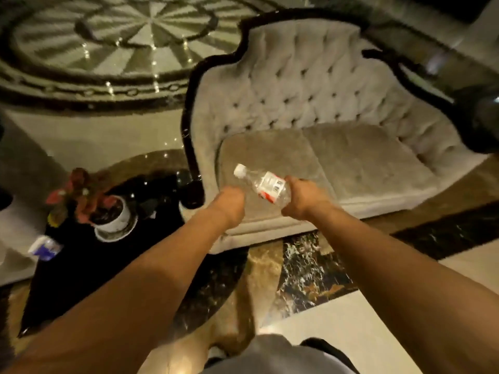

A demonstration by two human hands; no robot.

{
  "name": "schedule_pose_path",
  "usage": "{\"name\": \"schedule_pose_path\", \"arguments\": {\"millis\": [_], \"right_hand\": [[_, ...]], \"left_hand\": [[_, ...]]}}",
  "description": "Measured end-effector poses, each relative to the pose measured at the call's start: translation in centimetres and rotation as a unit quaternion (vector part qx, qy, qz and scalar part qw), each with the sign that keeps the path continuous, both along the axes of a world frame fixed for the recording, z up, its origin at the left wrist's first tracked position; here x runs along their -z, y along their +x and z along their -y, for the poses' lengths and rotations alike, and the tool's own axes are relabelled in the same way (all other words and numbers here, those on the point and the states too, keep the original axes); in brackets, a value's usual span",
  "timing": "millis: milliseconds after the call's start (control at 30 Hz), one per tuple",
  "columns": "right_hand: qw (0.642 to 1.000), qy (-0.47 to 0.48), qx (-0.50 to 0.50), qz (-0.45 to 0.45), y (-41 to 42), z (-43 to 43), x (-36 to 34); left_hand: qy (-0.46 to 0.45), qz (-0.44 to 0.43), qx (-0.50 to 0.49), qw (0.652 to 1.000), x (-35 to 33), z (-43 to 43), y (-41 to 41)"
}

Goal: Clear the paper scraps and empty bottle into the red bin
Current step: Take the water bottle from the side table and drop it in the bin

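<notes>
An empty clear plastic bottle [263,184] with a white cap and a red-and-white label is held over the front of the sofa seat, cap pointing up and left. My right hand [302,199] grips its lower end. My left hand [232,202] is closed into a fist just left of the bottle; whether it holds anything is hidden. No paper scraps and no red bin show in the head view.
A grey tufted sofa [310,103] with a dark frame stands ahead. To the left, a black side table [89,265] carries a potted plant [108,209] and a blue-and-white pack [44,248]. Glossy marble floor [305,268] lies underfoot.
</notes>
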State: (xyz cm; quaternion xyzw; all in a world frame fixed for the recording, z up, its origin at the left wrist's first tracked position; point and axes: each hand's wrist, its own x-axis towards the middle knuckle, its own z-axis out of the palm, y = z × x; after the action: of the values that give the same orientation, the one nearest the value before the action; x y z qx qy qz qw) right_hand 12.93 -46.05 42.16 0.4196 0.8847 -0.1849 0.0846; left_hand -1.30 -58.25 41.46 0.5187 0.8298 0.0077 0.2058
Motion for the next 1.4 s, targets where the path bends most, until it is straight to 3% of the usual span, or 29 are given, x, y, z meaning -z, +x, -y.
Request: {"name": "schedule_pose_path", "arguments": {"millis": [267, 400, 567, 867, 1167, 1400], "right_hand": [[0.977, 0.048, 0.202, -0.04, 29.7, -13.0, -3.2], [0.946, 0.054, 0.319, -0.032, 44.4, -17.0, -3.9], [0.903, 0.052, 0.426, -0.026, 57.8, -20.9, -3.7], [0.848, 0.033, 0.528, -0.026, 70.8, -33.4, -1.4], [0.813, 0.008, 0.582, -0.011, 81.4, -56.6, -0.6], [0.803, -0.003, 0.596, -0.013, 91.2, -71.6, 0.5]], "left_hand": [[0.05, 0.023, 0.213, 0.975, -3.4, -20.4, 26.2], [0.02, 0.012, 0.342, 0.939, -2.2, -27.4, 41.1], [0.007, 0.023, 0.404, 0.914, -0.9, -34.3, 53.9], [0.016, -0.038, 0.464, 0.885, 1.1, -51.4, 65.1], [0.003, -0.008, 0.484, 0.875, 0.2, -77.9, 77.0], [0.002, -0.048, 0.518, 0.854, -0.6, -93.3, 88.9]]}}
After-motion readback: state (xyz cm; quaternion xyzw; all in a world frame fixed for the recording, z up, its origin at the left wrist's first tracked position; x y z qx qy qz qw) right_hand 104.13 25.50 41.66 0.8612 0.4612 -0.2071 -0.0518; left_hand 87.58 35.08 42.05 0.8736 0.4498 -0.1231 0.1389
